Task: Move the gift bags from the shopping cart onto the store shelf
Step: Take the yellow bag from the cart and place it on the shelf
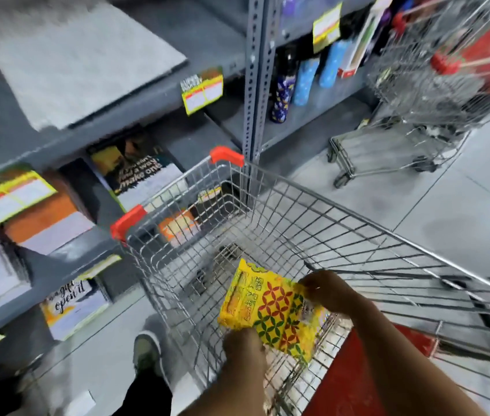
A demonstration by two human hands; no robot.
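A yellow pack of gift bags (267,307) with red and green flower patterns is held over the wire shopping cart (342,211). My left hand (245,345) grips its near lower edge. My right hand (326,288) pinches its right edge. The pack sits flat and tilted, just above the cart's basket near the handle end. The grey metal store shelf (66,136) stands to the left of the cart, with flat gift bags (135,168) lying on its lower levels. The rest of the cart's basket looks bare.
A second wire cart (435,85) with red corners stands ahead on the right. Bottles (303,79) fill the far shelf bay behind a perforated upright (255,85). Yellow price tags (201,90) hang on shelf edges. My shoe (147,352) is on the grey floor beside the cart.
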